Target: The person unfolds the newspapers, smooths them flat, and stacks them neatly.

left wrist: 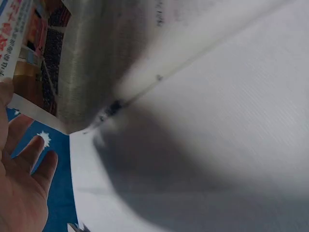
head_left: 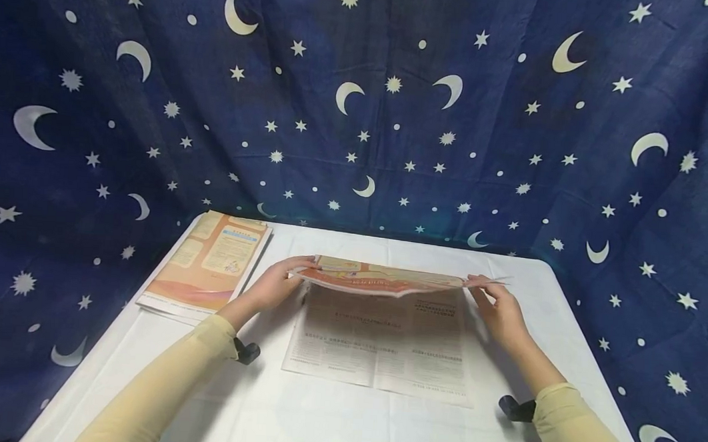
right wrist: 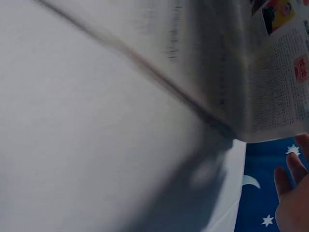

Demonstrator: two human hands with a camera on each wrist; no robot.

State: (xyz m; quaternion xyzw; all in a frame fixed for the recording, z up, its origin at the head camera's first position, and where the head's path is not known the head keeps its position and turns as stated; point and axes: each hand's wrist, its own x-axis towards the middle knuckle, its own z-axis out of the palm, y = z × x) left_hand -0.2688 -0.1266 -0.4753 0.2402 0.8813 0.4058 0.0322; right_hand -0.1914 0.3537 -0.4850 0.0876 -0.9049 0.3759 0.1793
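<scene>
A printed newspaper (head_left: pixel 380 346) lies across the middle of the white table, its far part lifted and an orange page facing up. My left hand (head_left: pixel 271 285) pinches the lifted part at its left edge. At the opposite edge, my right hand (head_left: pixel 503 317) grips the same paper between thumb and fingers. In the left wrist view, the other fingers of the left hand (left wrist: pixel 26 193) spread below the sheet. The right wrist view catches only part of the right hand (right wrist: pixel 295 198), under the paper's corner. Much of the fold's inside is hidden or blurred.
A folded stack of newspapers (head_left: pixel 208 260), orange page upward, lies at the table's left side. Behind the white table (head_left: pixel 319 419) hangs a dark blue curtain (head_left: pixel 388 136) with moons and stars. Black wrist mounts (head_left: pixel 246 351) sit on both forearms.
</scene>
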